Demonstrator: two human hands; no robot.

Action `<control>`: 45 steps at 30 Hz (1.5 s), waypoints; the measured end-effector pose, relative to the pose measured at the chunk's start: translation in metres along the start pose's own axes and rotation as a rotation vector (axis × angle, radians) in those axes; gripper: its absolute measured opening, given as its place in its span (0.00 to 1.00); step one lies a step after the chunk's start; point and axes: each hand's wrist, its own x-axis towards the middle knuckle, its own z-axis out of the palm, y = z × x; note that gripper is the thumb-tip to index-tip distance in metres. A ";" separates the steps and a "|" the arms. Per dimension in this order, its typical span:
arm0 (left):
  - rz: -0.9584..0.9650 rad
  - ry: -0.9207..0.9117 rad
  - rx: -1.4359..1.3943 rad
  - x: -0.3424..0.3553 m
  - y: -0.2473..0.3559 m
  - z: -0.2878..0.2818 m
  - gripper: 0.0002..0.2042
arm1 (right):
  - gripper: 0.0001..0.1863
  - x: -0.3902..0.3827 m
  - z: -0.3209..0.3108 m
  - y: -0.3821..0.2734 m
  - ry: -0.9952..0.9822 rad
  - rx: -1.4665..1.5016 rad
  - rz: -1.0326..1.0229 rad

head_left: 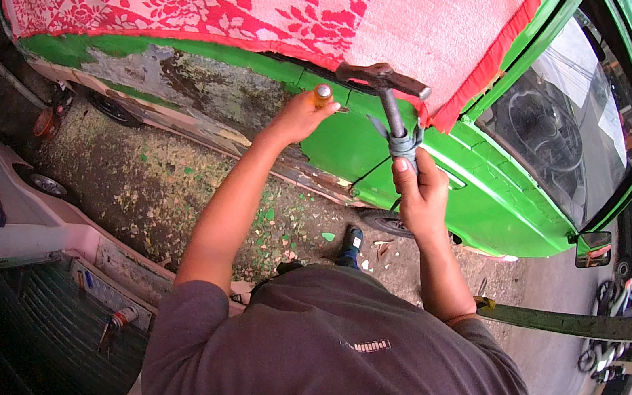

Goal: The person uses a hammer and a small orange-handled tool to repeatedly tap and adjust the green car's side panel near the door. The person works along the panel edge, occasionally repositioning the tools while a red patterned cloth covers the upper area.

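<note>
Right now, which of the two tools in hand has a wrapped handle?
The hammer in the right hand: grey wrapping circles its handle. The amber-handled tool in the left hand shows no wrapping on its visible end.

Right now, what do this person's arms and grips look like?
Short dark grey sleeves leave both forearms bare. The left grip and right grip are ungloved human hands, with nothing visibly worn at the wrists.

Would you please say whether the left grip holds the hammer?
No, the right grip holds the hammer, the left grip an amber-handled tool.
</note>
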 end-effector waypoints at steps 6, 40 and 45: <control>0.195 0.117 0.107 0.014 -0.014 0.005 0.14 | 0.16 0.012 0.002 -0.019 -0.102 -0.250 -0.064; 0.183 0.136 -0.203 -0.010 -0.079 0.007 0.09 | 0.17 0.003 0.007 0.025 -0.061 -0.120 0.124; 0.145 0.140 -0.315 -0.023 -0.037 -0.013 0.09 | 0.16 -0.006 -0.009 0.040 -0.038 0.064 0.194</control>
